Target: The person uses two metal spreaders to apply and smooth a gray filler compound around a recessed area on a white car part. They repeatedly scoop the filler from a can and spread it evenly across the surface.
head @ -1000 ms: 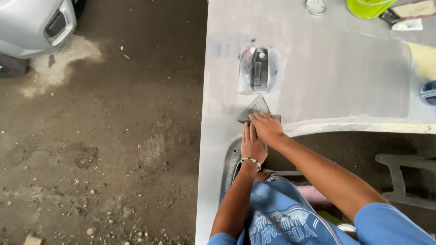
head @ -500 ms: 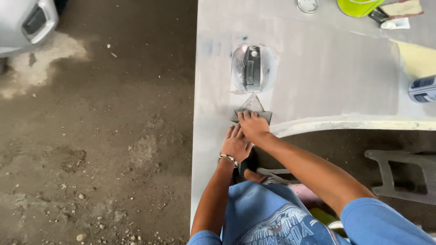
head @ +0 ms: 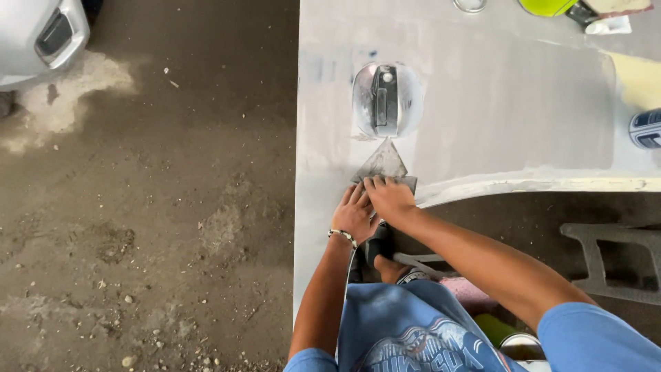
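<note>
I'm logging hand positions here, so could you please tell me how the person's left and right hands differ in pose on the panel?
The right hand lies higher on the grey panel, fingers spread flat on the folded grey sanding sheet. The left hand sits lower and beside it, fingertips only at the sheet's lower edge. The left wrist wears a beaded bracelet; the right wrist is bare. Both press palm-down, touching each other.

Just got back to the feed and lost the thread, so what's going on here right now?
A person is bent over a grey primed car body panel laid flat, pressing a folded sheet of sandpaper against it with both hands. The right hand lies flat on the sheet; the left hand, with a beaded bracelet at the wrist, sits beside it at the sheet's edge. The sheet lies just below the recessed door handle, near the curved wheel-arch edge.
</note>
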